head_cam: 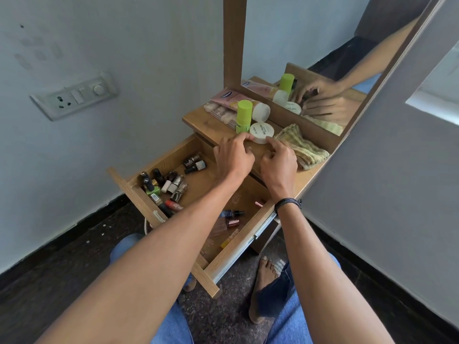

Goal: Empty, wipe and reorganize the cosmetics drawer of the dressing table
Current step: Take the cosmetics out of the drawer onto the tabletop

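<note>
The wooden drawer (pixel 139 197) of the dressing table is pulled out. Several nail polish bottles (pixel 164 187) lie in a heap at its left end, two more (pixel 195 163) near its back, and a few (pixel 232 217) under my arms. A flat white round jar (pixel 263 131) sits on the tabletop (pixel 211 125). My left hand (pixel 233 155) pinches the jar's left edge with thumb and forefinger. My right hand (pixel 279 160) holds its right edge with curled fingertips.
Behind the jar stand a lime-green bottle (pixel 243 115), a pink tube with a white cap (pixel 233 98) and a packet. A yellow checked cloth (pixel 300 147) lies crumpled to the right, below the mirror (pixel 323 70). A switch board (pixel 74 95) is on the left wall.
</note>
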A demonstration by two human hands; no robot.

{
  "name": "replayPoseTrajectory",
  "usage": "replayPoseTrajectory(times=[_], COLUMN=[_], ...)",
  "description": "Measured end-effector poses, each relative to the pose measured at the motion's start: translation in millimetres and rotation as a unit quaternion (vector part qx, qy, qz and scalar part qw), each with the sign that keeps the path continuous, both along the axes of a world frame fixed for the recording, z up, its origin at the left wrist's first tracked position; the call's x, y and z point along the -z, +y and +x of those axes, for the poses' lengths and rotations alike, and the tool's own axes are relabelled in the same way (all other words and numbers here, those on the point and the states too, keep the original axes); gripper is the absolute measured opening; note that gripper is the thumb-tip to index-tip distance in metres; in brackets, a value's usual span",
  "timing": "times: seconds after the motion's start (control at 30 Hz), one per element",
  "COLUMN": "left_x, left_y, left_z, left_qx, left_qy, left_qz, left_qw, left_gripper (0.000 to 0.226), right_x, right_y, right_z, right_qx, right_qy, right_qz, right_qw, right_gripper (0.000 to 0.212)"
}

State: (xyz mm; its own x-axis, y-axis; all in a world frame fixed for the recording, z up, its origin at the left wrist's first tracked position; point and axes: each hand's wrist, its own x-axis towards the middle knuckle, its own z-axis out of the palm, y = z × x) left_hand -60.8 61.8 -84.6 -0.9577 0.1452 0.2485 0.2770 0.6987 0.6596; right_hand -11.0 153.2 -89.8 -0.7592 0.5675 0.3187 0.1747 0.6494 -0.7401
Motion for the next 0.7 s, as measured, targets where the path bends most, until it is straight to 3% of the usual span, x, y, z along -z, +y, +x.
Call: replayPoseTrajectory(times=[0.13,0.27,0.53,0.6,0.7], left_x=[1,0,5,9,18], left_y=[1,0,-58,-82,-117], left_z=[-3,-5,-6,-7,-14], left_qx=[0.032,0.053,0.021,-0.011,-0.034], left_qy=[-0.023,-0.021,0.001,-0.01,-0.04], left_qz=[-0.037,-0.063,0.1,0.085,-0.021], left_qw=[0.999,0.996,0.995,0.996,0.998], left_gripper=[0.044,0.05,0.04,0.036,0.033], right_x=[-3,0,4,4,1], right_y=[-1,1,0,1,0], right_z=[1,-1,-9,-11,-11], right_qx=[-0.018,-0.039,-0.053,-0.059,-0.066], right_qy=[0.006,-0.051,-0.142,-0.165,-0.174], right_qz=[0.011,0.034,0.179,0.2,0.201], right_qw=[1.0,0.997,0.972,0.964,0.962], right_gripper=[0.055,0.058,0.059,0.056,0.046])
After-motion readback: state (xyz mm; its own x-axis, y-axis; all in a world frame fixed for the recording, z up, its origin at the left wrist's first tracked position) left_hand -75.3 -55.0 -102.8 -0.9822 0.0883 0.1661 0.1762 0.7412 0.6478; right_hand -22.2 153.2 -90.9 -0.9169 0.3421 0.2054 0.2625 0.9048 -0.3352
